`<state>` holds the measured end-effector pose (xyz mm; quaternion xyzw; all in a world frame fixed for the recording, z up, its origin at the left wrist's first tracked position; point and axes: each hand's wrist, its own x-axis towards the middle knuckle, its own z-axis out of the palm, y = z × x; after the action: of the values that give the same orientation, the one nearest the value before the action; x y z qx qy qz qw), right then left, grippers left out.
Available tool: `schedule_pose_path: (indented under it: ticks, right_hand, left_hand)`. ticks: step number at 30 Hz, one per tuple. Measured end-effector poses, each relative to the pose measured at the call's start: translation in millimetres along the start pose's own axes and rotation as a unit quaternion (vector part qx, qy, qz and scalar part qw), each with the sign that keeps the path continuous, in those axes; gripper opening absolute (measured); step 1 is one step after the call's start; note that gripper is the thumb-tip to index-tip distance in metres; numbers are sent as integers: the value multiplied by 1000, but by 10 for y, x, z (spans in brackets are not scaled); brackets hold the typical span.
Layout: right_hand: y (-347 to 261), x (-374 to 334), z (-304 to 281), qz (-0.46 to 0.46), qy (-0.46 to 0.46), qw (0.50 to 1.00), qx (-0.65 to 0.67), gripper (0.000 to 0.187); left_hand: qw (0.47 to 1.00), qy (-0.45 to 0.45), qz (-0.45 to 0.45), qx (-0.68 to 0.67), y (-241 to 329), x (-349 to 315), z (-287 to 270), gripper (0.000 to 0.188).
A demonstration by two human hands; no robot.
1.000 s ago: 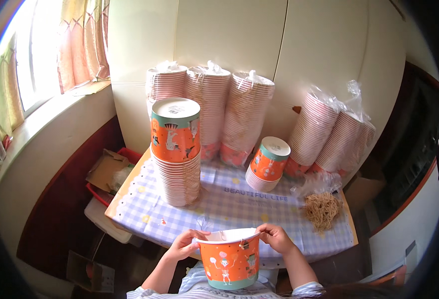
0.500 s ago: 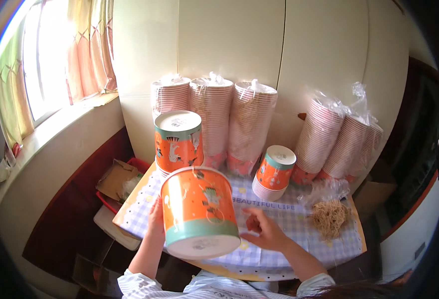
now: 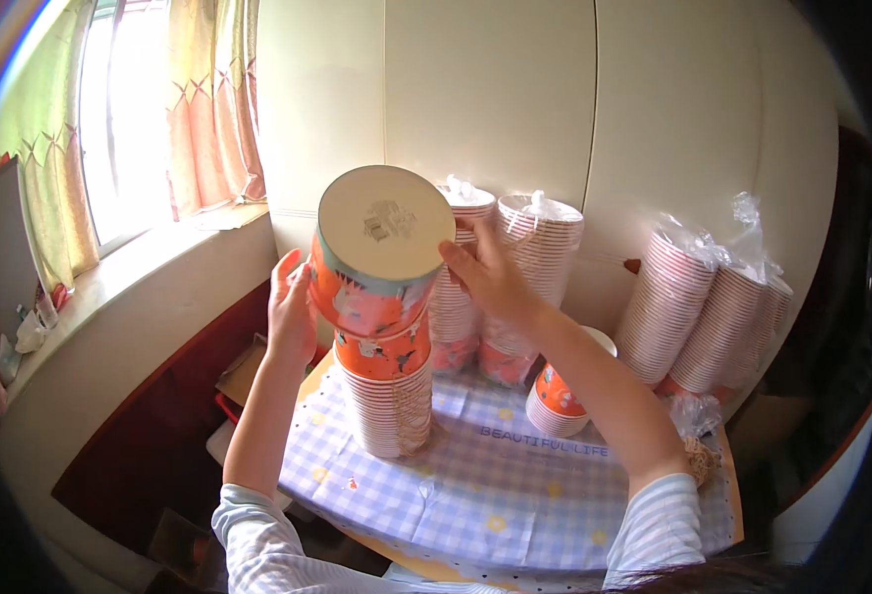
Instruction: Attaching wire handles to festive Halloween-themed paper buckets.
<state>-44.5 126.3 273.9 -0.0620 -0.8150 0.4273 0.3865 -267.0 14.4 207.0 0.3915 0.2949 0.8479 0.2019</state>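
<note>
A large orange paper bucket with a green band and a white base [image 3: 384, 223] is upside down over a stack of upturned paper buckets [image 3: 388, 411]. My left hand [image 3: 292, 307] is at its left side, fingers upward, steadying the wall. My right hand [image 3: 490, 272] grips the upper right edge, thumb by the base and fingers partly hidden. The held bucket's lower wall is blurred and overlaps the orange top of the stack. Pale rims of the nested buckets show below.
Plastic-wrapped bucket stacks [image 3: 545, 247] stand behind, with more wrapped stacks [image 3: 668, 307] at the right. A smaller orange bucket stack [image 3: 560, 396] is partly behind my right forearm. Straw-like filler [image 3: 701, 460] lies at the right of the checked tablecloth [image 3: 446, 495].
The bucket has moved up and away from me, from above the near table to over the left stack. My right hand has come onto its edge. The view has shifted.
</note>
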Motion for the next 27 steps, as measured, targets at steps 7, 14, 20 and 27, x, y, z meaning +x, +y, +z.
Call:
schedule_pose_path:
  ticks: [7, 14, 20, 27]
  right_hand:
    - [767, 453, -45, 18, -31, 999, -16, 59]
    - [1014, 310, 122, 39, -55, 996, -54, 82]
    - [1168, 120, 226, 24, -68, 989, -128, 91]
    - [1066, 119, 239, -8, -90, 995, -38, 86]
  left_hand:
    - [970, -128, -69, 194, -349, -50, -155, 58]
    - [947, -167, -32, 272, -645, -183, -433, 89]
    - [957, -156, -64, 236, -722, -293, -475, 90]
    - [953, -140, -3, 270, -779, -391, -455, 87]
